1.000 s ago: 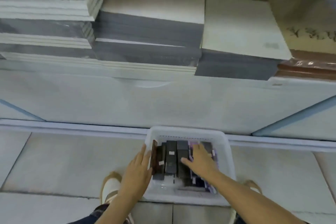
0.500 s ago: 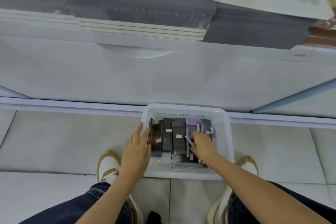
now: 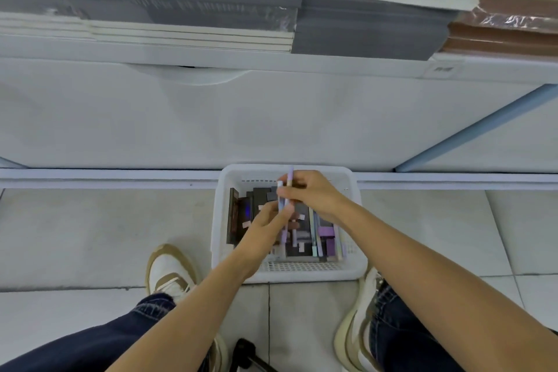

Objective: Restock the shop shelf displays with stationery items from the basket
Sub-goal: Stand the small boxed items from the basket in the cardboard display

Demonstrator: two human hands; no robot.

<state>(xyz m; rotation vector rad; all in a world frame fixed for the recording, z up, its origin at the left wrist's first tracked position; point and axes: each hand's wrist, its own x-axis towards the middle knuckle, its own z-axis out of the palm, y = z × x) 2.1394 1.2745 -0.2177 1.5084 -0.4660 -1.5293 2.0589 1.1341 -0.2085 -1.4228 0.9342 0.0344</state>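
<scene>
None of the stock on the shelf [image 3: 271, 118] has shifted: the grey and white paper stacks [image 3: 181, 3] lie along its top edge as they did a moment ago. The white basket [image 3: 218, 220] also sits where it was, on the tiled floor [image 3: 105, 235] against the shelf's base, between the person's shoes [image 3: 169, 275].

What has changed is the hands. Half a second ago both were down among the goods, the right one picking at something purple. Now both are lifted just above the basket and meet on a small bunch of pens [image 3: 283, 190]. The right hand [image 3: 317, 195] is curled round the upper part, and the left hand [image 3: 265, 225] pinches the lower part from below. How many pens are in the bunch I cannot tell. I judge that a first batch is out of the basket and being gathered or squared up, so the next step is likely to carry it to its display, which is not in view.

Inside the basket, dark flat boxes [image 3: 259, 195] with small pale labels stand on edge across the left and middle. Purple packs [image 3: 326, 232] and a few more loose pastel pens [image 3: 315, 235] lie along the right side, so plenty is left to restock.
</scene>
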